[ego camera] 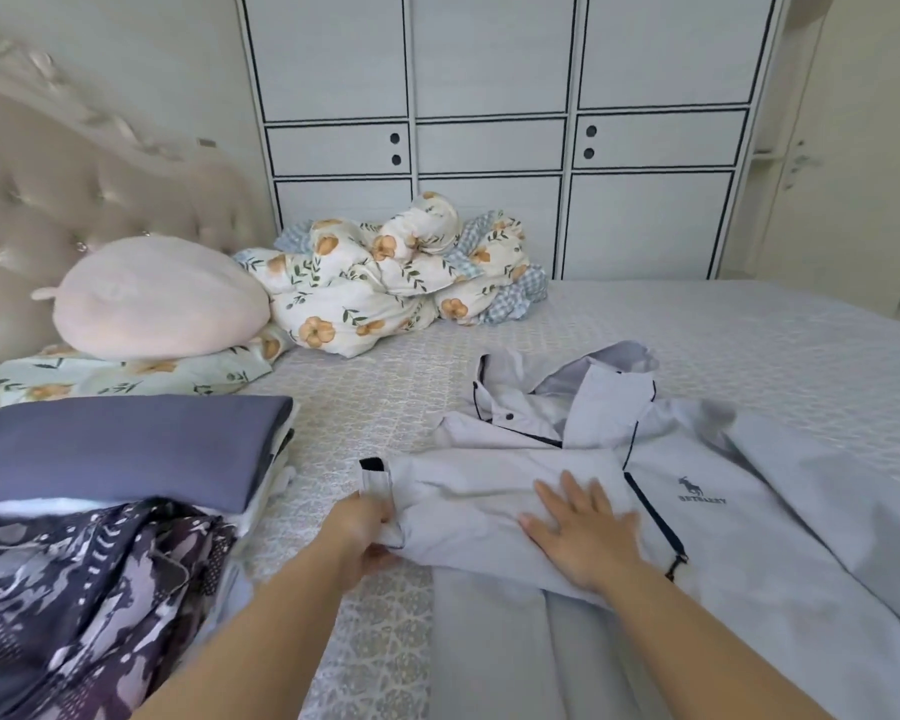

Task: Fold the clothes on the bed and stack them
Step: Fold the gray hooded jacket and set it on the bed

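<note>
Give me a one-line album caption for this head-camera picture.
Folding a pale grey jacket on the bed: left hand grips the sleeve, right hand presses it flat.

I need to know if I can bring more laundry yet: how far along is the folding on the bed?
Done: a folded stack topped by a blue-grey piece. In hand: the light grey jacket, its sleeve folded across; left hand grips the cuff, right hand presses flat. Left: finishing and stacking it, plus the crumpled patterned garment.

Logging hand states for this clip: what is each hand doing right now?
Left hand: closed, gripping the folded sleeve of the light grey jacket.
Right hand: open, fingers spread, pressing flat on the sleeve.
</note>
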